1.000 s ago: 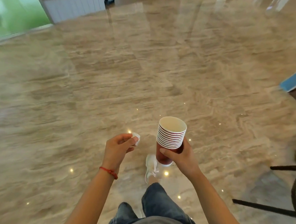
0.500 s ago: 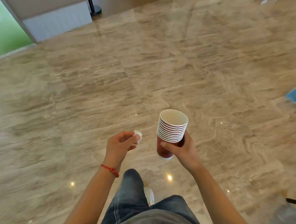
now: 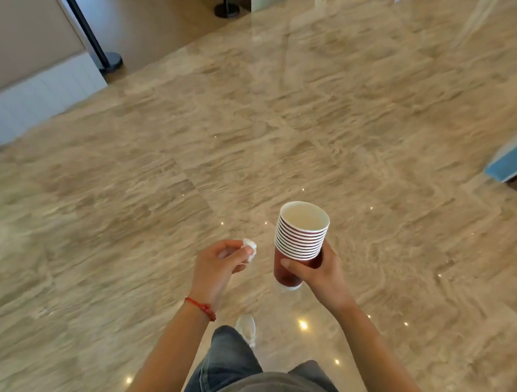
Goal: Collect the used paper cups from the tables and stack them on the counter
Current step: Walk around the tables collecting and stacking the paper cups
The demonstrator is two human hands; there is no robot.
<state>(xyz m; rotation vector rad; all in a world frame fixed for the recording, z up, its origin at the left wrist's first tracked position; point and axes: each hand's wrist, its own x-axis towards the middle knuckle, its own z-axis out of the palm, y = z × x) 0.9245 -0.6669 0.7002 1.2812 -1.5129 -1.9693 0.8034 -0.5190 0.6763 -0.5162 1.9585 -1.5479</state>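
The right hand [image 3: 318, 270] is wrapped around the lower part of a tall stack of red paper cups [image 3: 298, 241], held upright and slightly tilted, while just to its left the left hand [image 3: 216, 267] pinches a small white wad of paper [image 3: 250, 246] at its fingertips, both above the glossy marble floor [image 3: 248, 136].

Right hand [image 3: 318, 270]: grips a nested stack of red paper cups [image 3: 300, 241] with white rims, upright and slightly tilted, above a glossy beige marble floor [image 3: 367, 130]. Left hand [image 3: 217, 268]: pinches a small white crumpled wad [image 3: 250, 247] just beside the stack; red string bracelet [image 3: 201, 308] at the wrist. Below: jeans [image 3: 227, 362], one pale shoe [image 3: 246, 327].
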